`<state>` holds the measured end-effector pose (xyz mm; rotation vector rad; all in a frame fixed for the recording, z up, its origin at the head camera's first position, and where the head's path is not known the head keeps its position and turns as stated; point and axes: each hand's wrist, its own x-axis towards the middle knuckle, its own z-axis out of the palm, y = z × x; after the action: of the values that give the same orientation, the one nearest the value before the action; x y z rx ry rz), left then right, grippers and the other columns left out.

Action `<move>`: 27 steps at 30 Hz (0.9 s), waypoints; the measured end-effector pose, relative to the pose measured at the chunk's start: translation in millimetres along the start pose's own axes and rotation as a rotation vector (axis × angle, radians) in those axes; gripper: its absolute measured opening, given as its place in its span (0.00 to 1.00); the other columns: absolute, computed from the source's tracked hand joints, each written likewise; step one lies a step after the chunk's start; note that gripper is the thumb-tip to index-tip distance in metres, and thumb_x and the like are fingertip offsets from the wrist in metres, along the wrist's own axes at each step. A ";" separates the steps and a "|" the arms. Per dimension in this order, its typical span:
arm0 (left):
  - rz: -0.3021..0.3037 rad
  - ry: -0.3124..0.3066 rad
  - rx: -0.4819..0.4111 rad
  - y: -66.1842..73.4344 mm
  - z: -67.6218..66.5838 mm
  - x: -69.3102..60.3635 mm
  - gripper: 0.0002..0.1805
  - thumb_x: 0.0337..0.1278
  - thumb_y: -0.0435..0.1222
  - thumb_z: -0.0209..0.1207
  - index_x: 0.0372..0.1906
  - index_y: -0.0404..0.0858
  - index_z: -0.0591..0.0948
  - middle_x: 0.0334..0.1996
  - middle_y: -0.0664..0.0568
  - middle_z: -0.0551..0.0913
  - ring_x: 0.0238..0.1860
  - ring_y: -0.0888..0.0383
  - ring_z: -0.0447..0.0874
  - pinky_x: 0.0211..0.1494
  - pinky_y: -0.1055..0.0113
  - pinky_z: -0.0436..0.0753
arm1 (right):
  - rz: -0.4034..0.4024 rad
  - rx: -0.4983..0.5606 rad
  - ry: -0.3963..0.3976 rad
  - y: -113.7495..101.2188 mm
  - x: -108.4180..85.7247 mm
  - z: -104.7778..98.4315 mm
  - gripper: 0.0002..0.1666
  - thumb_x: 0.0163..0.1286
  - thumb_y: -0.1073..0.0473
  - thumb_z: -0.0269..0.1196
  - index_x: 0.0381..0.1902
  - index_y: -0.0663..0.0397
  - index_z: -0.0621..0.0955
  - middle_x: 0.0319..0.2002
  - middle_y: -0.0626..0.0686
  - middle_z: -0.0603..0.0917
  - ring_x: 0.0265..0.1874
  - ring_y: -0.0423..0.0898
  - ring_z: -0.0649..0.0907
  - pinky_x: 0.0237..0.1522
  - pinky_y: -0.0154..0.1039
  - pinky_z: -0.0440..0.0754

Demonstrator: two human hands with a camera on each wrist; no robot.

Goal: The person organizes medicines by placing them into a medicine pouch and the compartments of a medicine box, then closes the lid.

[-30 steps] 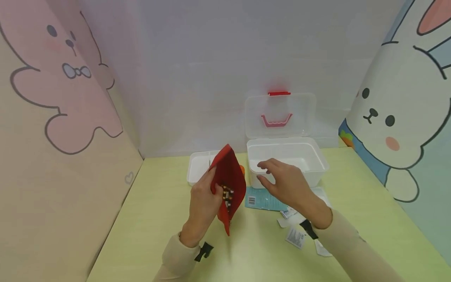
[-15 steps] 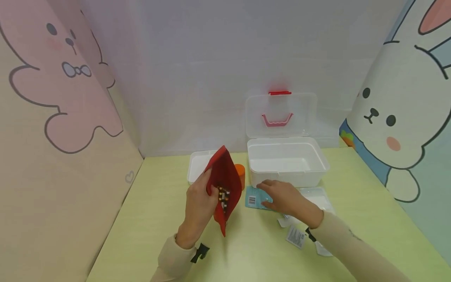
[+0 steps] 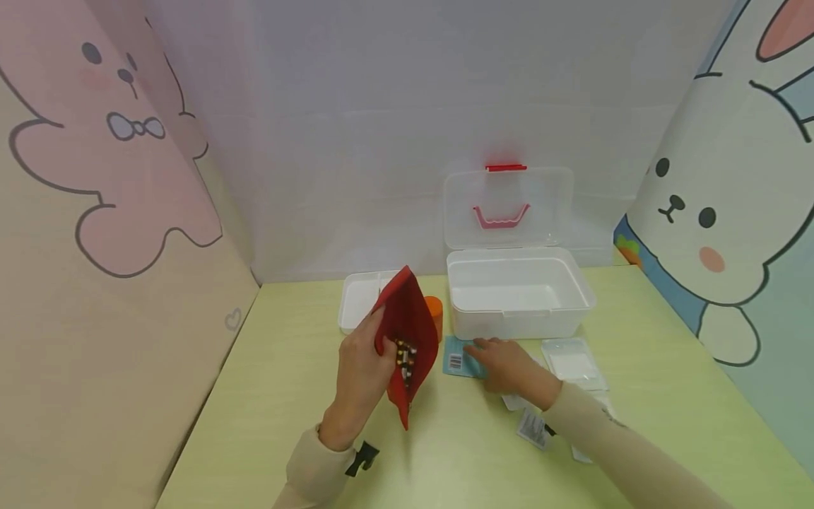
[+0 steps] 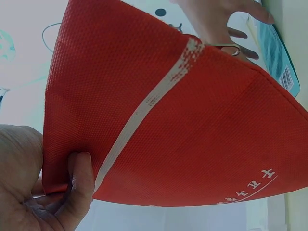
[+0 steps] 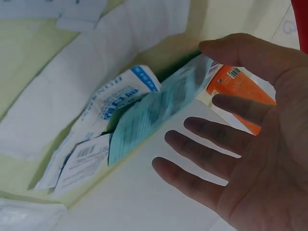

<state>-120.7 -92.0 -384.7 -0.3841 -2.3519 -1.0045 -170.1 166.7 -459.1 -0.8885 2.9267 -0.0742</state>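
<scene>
My left hand (image 3: 364,360) grips a red cloth pouch (image 3: 412,307) by its edge, its mouth gaping towards me. Small, shiny, dark-and-gold items (image 3: 405,359) show inside, too small to name. In the left wrist view, thumb and fingers pinch a corner of the pouch (image 4: 192,125), which bears a pale stripe. Low over the table, my right hand (image 3: 511,367) reaches to a flat teal packet (image 3: 453,360) and covers part of it. Its fingers are spread and hold nothing in the right wrist view, the thumb close to the teal packet (image 5: 154,113); contact is unclear.
Behind the right hand stands a white box (image 3: 509,326), its clear lid (image 3: 550,205) raised. An orange container (image 3: 435,311) and a white tray (image 3: 356,300) are partly behind the pouch. Small white packets (image 3: 533,428) and a clear plastic tray (image 3: 575,364) lie at right.
My right hand has dropped from in front of the white box down to the teal packet. The left hand and the red pouch have shifted slightly left.
</scene>
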 end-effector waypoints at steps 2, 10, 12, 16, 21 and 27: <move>0.001 0.000 0.001 -0.3 0.8 -0.1 0.27 0.51 0.20 0.60 0.59 0.35 0.78 0.49 0.42 0.85 0.46 0.48 0.87 0.47 0.55 0.87 | 0.009 -0.019 -0.006 0.1 1.3 4.5 0.37 0.48 0.63 0.69 0.60 0.54 0.76 0.55 0.59 0.80 0.44 0.58 0.82 0.40 0.54 0.83; -0.012 -0.004 0.001 -0.7 2.2 -0.5 0.27 0.52 0.21 0.60 0.59 0.35 0.78 0.49 0.42 0.85 0.46 0.48 0.87 0.47 0.55 0.87 | 0.003 -0.036 0.025 -2.8 5.3 13.7 0.33 0.52 0.63 0.68 0.59 0.55 0.76 0.51 0.60 0.80 0.43 0.60 0.82 0.35 0.56 0.82; -0.010 -0.002 0.002 -1.0 2.7 -0.5 0.27 0.51 0.20 0.60 0.59 0.35 0.78 0.49 0.42 0.85 0.46 0.48 0.87 0.47 0.55 0.87 | 0.004 -0.039 0.033 -3.6 5.7 14.2 0.32 0.53 0.63 0.68 0.58 0.56 0.77 0.50 0.59 0.80 0.41 0.59 0.82 0.34 0.55 0.82; -0.011 -0.001 0.003 -1.7 3.2 -0.8 0.27 0.51 0.20 0.60 0.59 0.35 0.78 0.49 0.42 0.85 0.45 0.47 0.87 0.47 0.55 0.87 | -0.009 -0.064 0.059 -5.6 5.8 14.4 0.25 0.54 0.65 0.68 0.52 0.55 0.78 0.45 0.59 0.82 0.35 0.57 0.82 0.31 0.52 0.81; -0.019 -0.006 0.004 -2.5 3.6 -1.2 0.27 0.51 0.21 0.60 0.60 0.35 0.78 0.49 0.42 0.85 0.46 0.47 0.87 0.47 0.55 0.87 | -0.030 -0.126 0.108 -6.8 5.8 18.5 0.19 0.55 0.67 0.67 0.47 0.54 0.80 0.38 0.57 0.82 0.27 0.53 0.79 0.25 0.47 0.79; -0.028 -0.003 0.018 -2.9 3.6 -1.5 0.28 0.50 0.20 0.60 0.60 0.36 0.78 0.49 0.43 0.85 0.45 0.48 0.87 0.46 0.56 0.87 | -0.045 -0.178 0.173 -5.8 8.5 27.8 0.14 0.57 0.67 0.67 0.42 0.51 0.82 0.30 0.53 0.81 0.21 0.48 0.76 0.20 0.41 0.74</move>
<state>-122.1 -91.4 -389.3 -0.3469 -2.3736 -0.9958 -171.3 156.6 -486.9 -1.0212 3.1123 0.1144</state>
